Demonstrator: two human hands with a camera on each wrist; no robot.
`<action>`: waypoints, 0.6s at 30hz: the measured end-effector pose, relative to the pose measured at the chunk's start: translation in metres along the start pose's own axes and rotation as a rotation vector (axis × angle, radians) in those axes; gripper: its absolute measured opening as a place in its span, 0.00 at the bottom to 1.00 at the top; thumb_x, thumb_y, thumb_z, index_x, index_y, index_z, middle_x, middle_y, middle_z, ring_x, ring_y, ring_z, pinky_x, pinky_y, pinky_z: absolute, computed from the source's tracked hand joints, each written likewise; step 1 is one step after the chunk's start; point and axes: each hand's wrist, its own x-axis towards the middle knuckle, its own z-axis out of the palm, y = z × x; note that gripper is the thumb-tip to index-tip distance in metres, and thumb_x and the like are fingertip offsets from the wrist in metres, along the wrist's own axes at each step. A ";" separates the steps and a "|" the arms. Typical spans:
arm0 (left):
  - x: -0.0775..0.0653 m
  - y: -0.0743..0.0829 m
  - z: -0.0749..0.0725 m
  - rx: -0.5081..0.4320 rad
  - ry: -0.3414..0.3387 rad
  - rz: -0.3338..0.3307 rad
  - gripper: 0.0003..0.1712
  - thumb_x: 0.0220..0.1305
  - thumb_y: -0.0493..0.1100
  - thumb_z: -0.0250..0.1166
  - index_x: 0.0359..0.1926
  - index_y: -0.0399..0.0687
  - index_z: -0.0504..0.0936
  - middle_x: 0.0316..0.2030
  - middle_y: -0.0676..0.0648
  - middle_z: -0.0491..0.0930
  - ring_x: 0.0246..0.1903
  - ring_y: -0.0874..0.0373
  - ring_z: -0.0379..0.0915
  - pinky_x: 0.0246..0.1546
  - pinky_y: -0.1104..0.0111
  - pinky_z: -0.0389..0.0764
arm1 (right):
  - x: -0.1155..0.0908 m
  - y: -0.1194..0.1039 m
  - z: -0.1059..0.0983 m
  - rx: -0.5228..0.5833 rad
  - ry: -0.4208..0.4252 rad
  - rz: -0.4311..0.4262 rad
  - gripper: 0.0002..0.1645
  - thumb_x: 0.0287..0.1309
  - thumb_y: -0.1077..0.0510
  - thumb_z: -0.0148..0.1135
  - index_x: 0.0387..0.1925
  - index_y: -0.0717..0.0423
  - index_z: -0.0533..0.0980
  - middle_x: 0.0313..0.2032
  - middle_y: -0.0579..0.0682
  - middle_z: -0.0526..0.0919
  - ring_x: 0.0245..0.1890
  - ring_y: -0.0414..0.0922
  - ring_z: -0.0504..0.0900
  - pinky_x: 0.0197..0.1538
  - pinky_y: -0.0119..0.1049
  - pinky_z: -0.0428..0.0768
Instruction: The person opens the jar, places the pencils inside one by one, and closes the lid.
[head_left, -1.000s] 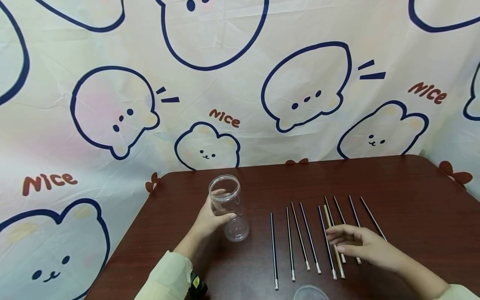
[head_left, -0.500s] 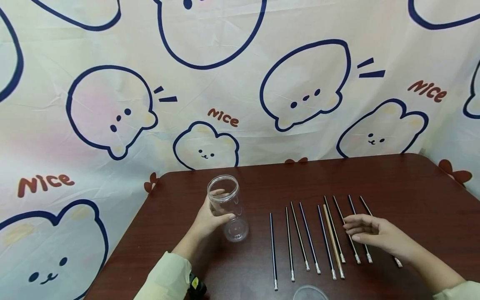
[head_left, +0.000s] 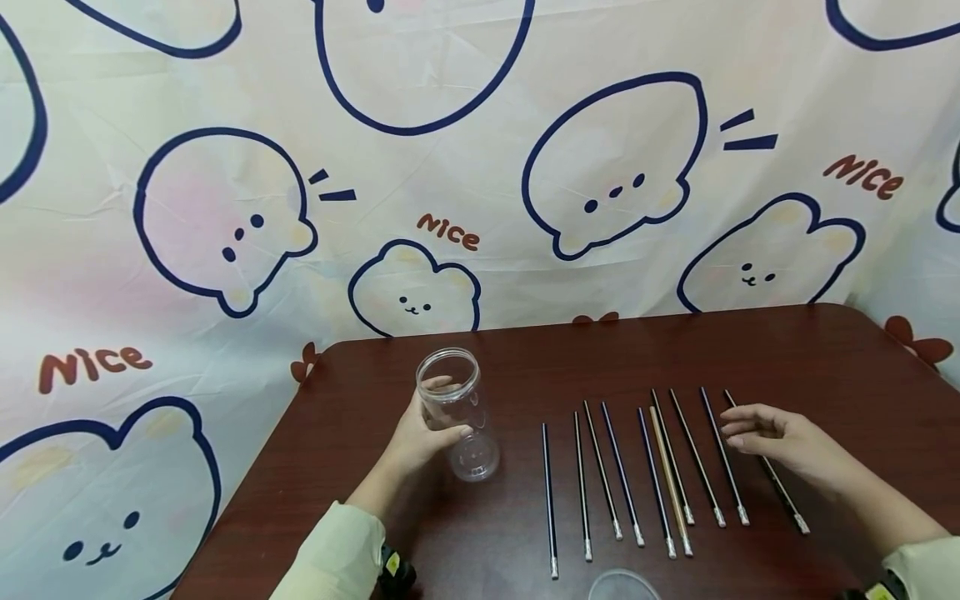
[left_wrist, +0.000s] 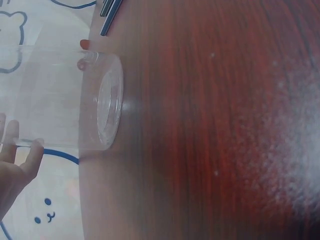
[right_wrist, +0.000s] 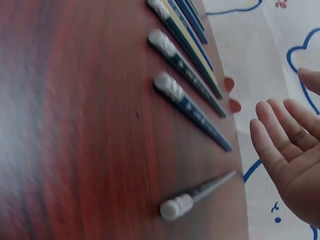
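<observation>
Your left grip (head_left: pixel 417 435) holds the clear jar (head_left: pixel 472 410); your right grip (head_left: pixel 787 440), fingers loose, hovers by the rightmost pencil (head_left: pixel 783 494). A careless brush could roll this pencil away.

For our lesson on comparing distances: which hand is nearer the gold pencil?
Right. The right hand is to the right of the gold pencil; the left hand is farther off to its left, holding the jar.
</observation>
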 end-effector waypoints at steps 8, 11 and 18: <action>0.000 0.000 0.000 0.010 0.008 -0.006 0.40 0.41 0.36 0.69 0.55 0.50 0.58 0.52 0.45 0.66 0.41 0.51 0.70 0.41 0.62 0.69 | 0.008 0.014 -0.016 -0.014 0.065 0.083 0.31 0.57 0.55 0.52 0.53 0.76 0.57 0.45 0.68 0.69 0.36 0.30 0.73 0.38 0.35 0.74; -0.001 0.000 0.001 0.010 0.010 -0.019 0.40 0.41 0.34 0.69 0.56 0.50 0.58 0.52 0.44 0.66 0.40 0.52 0.70 0.41 0.63 0.69 | 0.009 0.020 -0.020 -0.039 0.072 0.104 0.31 0.57 0.55 0.52 0.52 0.76 0.57 0.46 0.69 0.68 0.35 0.30 0.73 0.37 0.35 0.74; -0.005 0.017 0.004 -0.014 -0.007 -0.019 0.40 0.42 0.31 0.67 0.56 0.42 0.57 0.51 0.40 0.66 0.37 0.53 0.72 0.37 0.65 0.71 | 0.010 0.028 -0.026 -0.166 0.077 0.146 0.30 0.58 0.53 0.50 0.51 0.74 0.60 0.43 0.64 0.72 0.34 0.34 0.74 0.35 0.35 0.74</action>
